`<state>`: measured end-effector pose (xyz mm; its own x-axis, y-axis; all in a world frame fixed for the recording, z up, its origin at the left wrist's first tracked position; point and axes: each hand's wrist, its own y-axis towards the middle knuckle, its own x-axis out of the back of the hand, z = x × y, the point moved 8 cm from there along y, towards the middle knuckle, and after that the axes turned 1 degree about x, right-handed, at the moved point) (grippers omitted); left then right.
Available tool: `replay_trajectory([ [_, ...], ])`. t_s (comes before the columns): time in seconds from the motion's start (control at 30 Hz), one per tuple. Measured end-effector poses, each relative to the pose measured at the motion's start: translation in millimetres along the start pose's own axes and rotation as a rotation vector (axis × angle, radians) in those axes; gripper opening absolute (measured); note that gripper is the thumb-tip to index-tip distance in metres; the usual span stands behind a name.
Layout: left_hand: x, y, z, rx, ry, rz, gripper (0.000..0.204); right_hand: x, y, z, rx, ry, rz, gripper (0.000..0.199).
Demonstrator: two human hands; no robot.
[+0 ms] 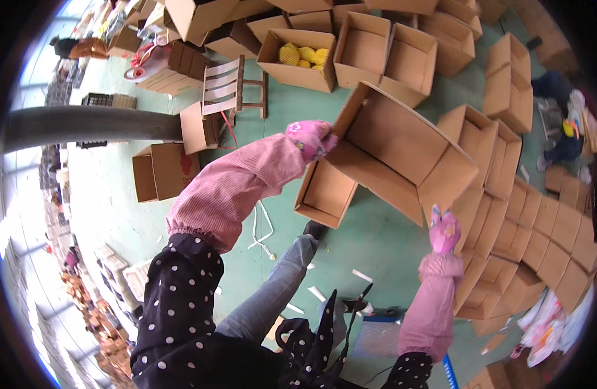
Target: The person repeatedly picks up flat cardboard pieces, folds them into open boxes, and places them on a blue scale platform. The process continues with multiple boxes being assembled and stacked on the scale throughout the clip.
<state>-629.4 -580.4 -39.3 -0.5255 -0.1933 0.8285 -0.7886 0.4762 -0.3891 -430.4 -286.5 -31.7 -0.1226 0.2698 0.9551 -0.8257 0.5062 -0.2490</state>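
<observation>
I hold an open brown cardboard box [402, 146] up in the air with both hands, its opening facing me. My left hand [310, 138], in a pink flowered glove and pink sleeve cover, grips the box's left edge. My right hand [444, 230], gloved the same way, grips the lower right corner. Below the held box lies a smaller open box [324, 194] on the green floor.
Rows of empty open boxes [538, 240] fill the right side and the back. One box at the back holds yellow fruit [303, 54]. A wooden chair [230, 87] stands behind. A person [561, 139] crouches at far right. White strips [262, 230] litter the floor.
</observation>
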Motion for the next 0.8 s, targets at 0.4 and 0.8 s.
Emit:
replay_trajectory([
  [0.4, -27, -34, 216, 0.573, -0.269, -0.109, 0.029, -148, 131, 200, 0.355, -0.165, 0.272, 0.044],
  [0.8, -128, -176, 283, 0.877, -1.074, -0.660, 0.026, -181, 54, 204, 0.548, 0.140, 0.231, 0.028],
])
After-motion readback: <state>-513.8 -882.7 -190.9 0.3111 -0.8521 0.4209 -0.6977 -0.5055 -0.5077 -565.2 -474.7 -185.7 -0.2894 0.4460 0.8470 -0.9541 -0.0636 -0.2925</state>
